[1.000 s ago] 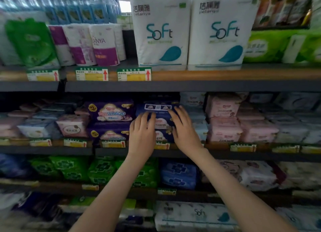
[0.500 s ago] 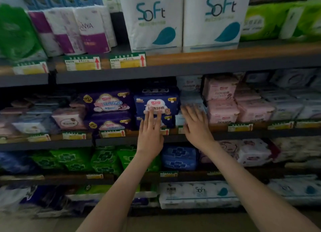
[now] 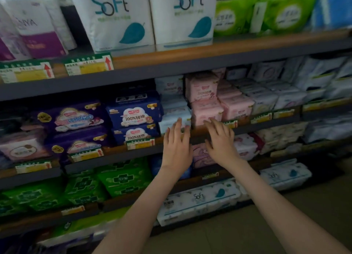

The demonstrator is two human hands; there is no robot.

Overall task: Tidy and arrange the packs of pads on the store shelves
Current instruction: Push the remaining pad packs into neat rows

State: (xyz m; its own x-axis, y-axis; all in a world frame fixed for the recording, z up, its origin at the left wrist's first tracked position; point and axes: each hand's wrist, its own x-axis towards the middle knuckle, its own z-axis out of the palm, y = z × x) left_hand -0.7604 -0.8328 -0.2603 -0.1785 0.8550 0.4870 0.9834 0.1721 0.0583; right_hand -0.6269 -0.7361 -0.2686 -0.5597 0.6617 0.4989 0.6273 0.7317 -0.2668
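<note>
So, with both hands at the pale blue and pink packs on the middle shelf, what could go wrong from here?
1. The pink packs are stacked high; a low push from the right hand might tip the top one off the shelf.
2. The pale blue packs at the left hand sit against the dark blue packs; shoving sideways could disturb that stack.
3. Either hand may knock a price label off the shelf edge.

Left big white pack (image 3: pixel 118 19): said "Soft".
Right big white pack (image 3: pixel 182 16): said "Soft".
Purple and white pack (image 3: pixel 36 31): showed "NYA".
Upper dark blue pad pack (image 3: pixel 133 116): said "100%".
Lower dark blue pad pack (image 3: pixel 136 134): said "100%".
Purple pad pack (image 3: pixel 76 118): showed "420".
Bottom white roll pack (image 3: pixel 198 196): said "Soft".
Price tags (image 3: pixel 87 66): had red up arrows; words were too small.
</note>
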